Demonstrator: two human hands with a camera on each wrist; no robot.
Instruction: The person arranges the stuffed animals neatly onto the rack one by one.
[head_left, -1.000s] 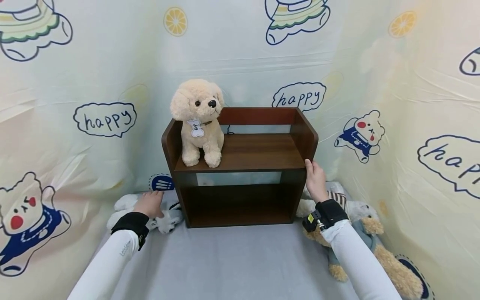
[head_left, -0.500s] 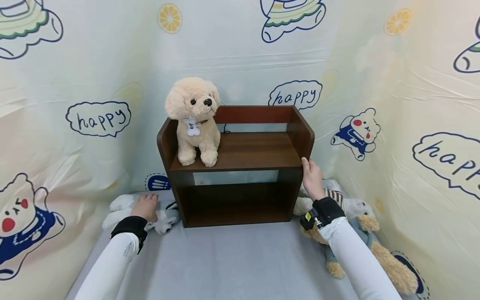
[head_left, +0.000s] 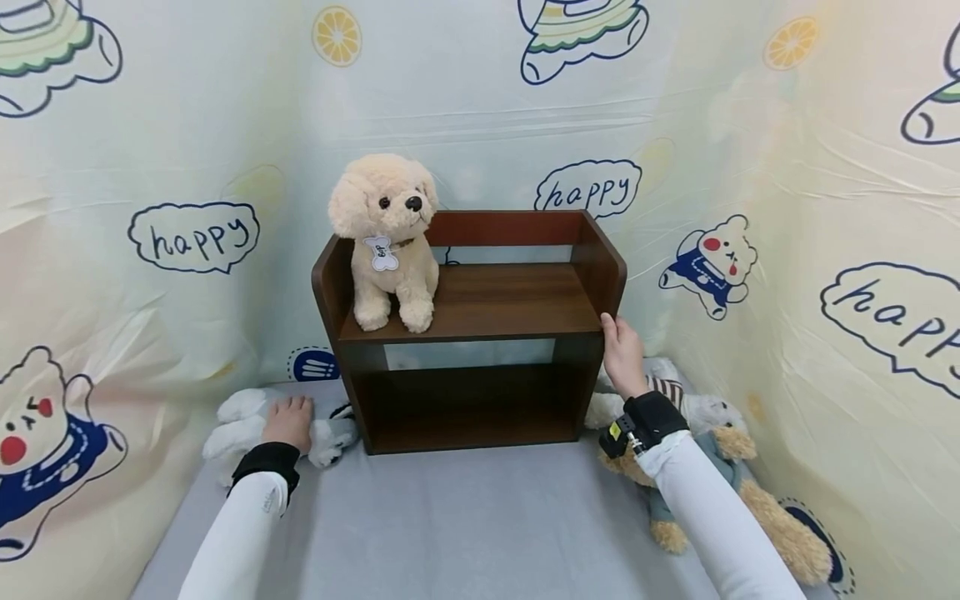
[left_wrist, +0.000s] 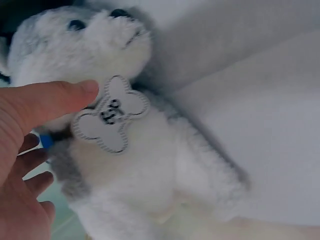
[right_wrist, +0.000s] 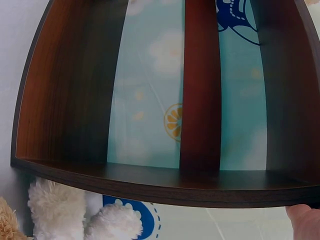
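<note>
My left hand (head_left: 288, 423) is over a grey-and-white plush dog (left_wrist: 135, 165) lying on the grey surface, left of the shelf. In the left wrist view, its thumb lies across the dog's neck beside a white bone-shaped tag (left_wrist: 112, 114), and the other fingers are loosely bent beside the body. At the outer right side of a dark brown two-tier shelf (head_left: 510, 300), my right hand (head_left: 626, 358) touches the panel with fairly straight fingers; in the right wrist view only one fingertip shows, at the edge. A cream plush dog (head_left: 390, 242) sits upright on the upper tier, at its left end.
Several plush toys lie right of the shelf, among them a tan one in blue-grey clothing (head_left: 780, 525) and a white one with a striped part (head_left: 663, 387). A patterned cloth (head_left: 450, 100) hangs behind and at both sides. The grey surface (head_left: 450, 525) stretches in front.
My left hand has turned and settled lower over the grey-and-white dog. The right hand stays at the shelf's side. The whole head view has shifted slightly.
</note>
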